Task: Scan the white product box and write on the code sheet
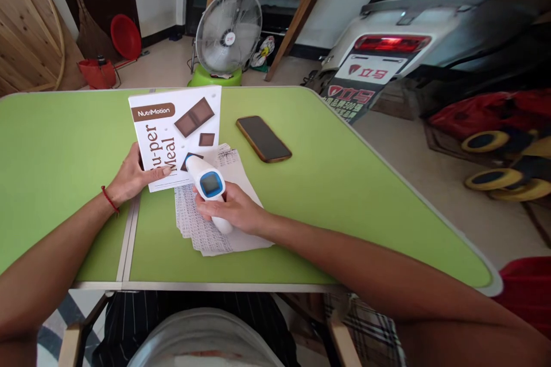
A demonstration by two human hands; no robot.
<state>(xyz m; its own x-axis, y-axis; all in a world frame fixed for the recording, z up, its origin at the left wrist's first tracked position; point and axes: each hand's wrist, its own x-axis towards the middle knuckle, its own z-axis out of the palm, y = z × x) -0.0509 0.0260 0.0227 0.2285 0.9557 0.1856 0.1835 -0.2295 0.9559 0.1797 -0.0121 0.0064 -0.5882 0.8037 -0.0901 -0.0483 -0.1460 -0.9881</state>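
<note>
My left hand point(136, 172) grips the lower left edge of a white box point(189, 109) with brown lettering and chocolate pictures, its thumb across the front. The box stands tilted above the table. In my right hand point(235, 206) is a white infrared thermometer point(205, 175) with a blue-framed screen, my fingers wrapped round its handle. Its front end overlaps the lower right part of the box; whether they touch I cannot tell. Beneath both lies a stack of printed papers point(209, 238), partly hidden by my right hand. A dark phone point(264, 139) in a brown case lies to the right.
The green folding table point(344, 200) has a pale edge and a seam left of the papers. Beyond it stand a floor fan point(228, 34), a red basin point(125, 37) and a wooden frame point(297, 17). A white scooter point(387, 40) is parked at the right.
</note>
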